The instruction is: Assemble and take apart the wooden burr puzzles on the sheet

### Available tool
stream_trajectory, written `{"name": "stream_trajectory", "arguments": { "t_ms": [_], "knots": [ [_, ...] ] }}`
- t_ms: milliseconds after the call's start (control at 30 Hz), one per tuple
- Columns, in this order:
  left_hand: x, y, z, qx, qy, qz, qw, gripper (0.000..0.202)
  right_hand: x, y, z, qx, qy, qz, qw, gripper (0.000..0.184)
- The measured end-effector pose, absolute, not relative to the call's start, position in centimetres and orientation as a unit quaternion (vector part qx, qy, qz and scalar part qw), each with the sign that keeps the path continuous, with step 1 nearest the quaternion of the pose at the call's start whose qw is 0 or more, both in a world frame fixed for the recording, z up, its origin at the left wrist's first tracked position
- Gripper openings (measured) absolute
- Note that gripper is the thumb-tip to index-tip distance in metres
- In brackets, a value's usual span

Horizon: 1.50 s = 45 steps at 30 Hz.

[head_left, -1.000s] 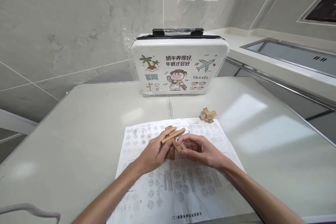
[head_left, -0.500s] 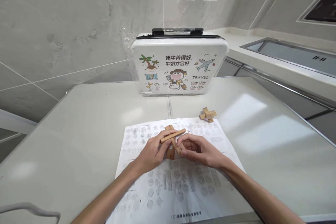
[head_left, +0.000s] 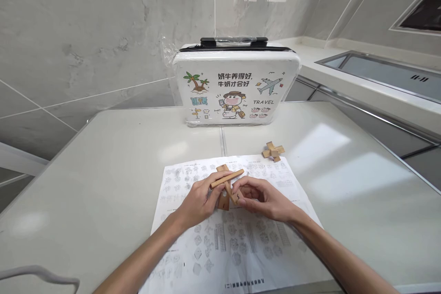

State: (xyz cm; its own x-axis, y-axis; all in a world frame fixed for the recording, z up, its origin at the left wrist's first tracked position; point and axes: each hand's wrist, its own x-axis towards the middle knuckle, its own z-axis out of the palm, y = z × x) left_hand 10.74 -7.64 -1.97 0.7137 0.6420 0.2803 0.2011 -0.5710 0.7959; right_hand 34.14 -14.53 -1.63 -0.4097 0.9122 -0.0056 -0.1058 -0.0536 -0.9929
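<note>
Several flat wooden puzzle pieces [head_left: 224,202] are crossed together between my hands, above a printed sheet. My left hand [head_left: 203,196] is closed on them from the left, its thumb near the middle of the cross. One wooden piece [head_left: 227,178] slants across the top, held edge-on by the left fingers. My right hand [head_left: 263,196] pinches a marked wooden piece [head_left: 237,196] at the right side between thumb and fingers. The fingers hide part of how the pieces join. Beyond the right hand sits an assembled wooden puzzle [head_left: 273,151], at the sheet's upper right corner.
The printed instruction sheet [head_left: 248,257] lies on the white table [head_left: 103,193]. A white cartoon case [head_left: 237,87] in clear plastic stands at the back by the grey tiled wall [head_left: 103,32]. A grey cable [head_left: 41,273] crosses the lower left. Right of the table is a sink [head_left: 382,73].
Both hands and the wooden pieces hold almost the same pose. The whole view has shifted very slightly.
</note>
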Motion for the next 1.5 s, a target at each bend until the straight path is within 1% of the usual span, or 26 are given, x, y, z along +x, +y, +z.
{"name": "stream_trajectory", "arguments": {
  "t_ms": [267, 500, 533, 633, 700, 800, 867, 933, 1000, 1067, 1133, 1233, 1400, 1500],
  "knots": [
    [10.9, -7.5, -2.0, 0.863, 0.227, 0.316, 0.322, 0.041, 34.1, -14.5, -1.6, -0.356, -0.558, 0.628, 0.410, 0.022],
    [11.0, -7.7, -1.6, 0.846, 0.247, 0.320, 0.347, 0.040, 34.2, -14.6, -1.8, -0.353, -0.558, 0.628, 0.412, 0.021],
    [11.0, -7.7, -1.5, 0.838, 0.260, 0.319, 0.358, 0.039, 34.2, -14.6, -1.8, -0.354, -0.558, 0.625, 0.416, 0.024],
    [10.9, -7.4, -1.2, 0.798, 0.315, 0.330, 0.394, 0.038, 34.2, -14.6, -1.8, -0.369, -0.559, 0.605, 0.431, 0.043],
    [10.8, -7.2, -1.2, 0.767, 0.349, 0.350, 0.409, 0.039, 34.0, -14.5, -2.0, -0.408, -0.573, 0.557, 0.442, 0.047],
    [10.8, -6.8, -1.5, 0.731, 0.386, 0.374, 0.421, 0.042, 33.8, -14.2, -2.7, -0.486, -0.637, 0.408, 0.438, 0.048],
    [10.8, -6.6, -1.7, 0.716, 0.397, 0.380, 0.431, 0.043, 33.5, -14.1, -3.3, -0.501, -0.695, 0.311, 0.412, 0.059],
    [10.9, -6.6, -1.8, 0.703, 0.401, 0.384, 0.444, 0.043, 33.3, -14.0, -3.8, -0.491, -0.745, 0.242, 0.381, 0.073],
    [11.1, -6.6, -1.7, 0.690, 0.404, 0.391, 0.455, 0.043, 33.0, -14.1, -4.2, -0.484, -0.777, 0.196, 0.351, 0.085],
    [11.2, -6.6, -1.6, 0.684, 0.404, 0.396, 0.461, 0.041, 32.8, -14.1, -4.3, -0.481, -0.795, 0.171, 0.327, 0.091],
    [11.3, -6.6, -1.5, 0.683, 0.400, 0.396, 0.466, 0.040, 32.6, -14.2, -4.3, -0.479, -0.804, 0.161, 0.312, 0.088],
    [11.3, -6.7, -1.3, 0.684, 0.393, 0.391, 0.475, 0.039, 32.4, -14.2, -4.2, -0.484, -0.801, 0.151, 0.318, 0.076],
    [11.4, -6.8, -1.3, 0.685, 0.394, 0.393, 0.470, 0.034, 32.7, -14.0, -4.0, -0.529, -0.750, 0.146, 0.371, 0.063],
    [11.3, -6.9, -1.4, 0.691, 0.401, 0.391, 0.456, 0.033, 33.2, -13.9, -3.6, -0.586, -0.672, 0.186, 0.413, 0.054]
  ]
}}
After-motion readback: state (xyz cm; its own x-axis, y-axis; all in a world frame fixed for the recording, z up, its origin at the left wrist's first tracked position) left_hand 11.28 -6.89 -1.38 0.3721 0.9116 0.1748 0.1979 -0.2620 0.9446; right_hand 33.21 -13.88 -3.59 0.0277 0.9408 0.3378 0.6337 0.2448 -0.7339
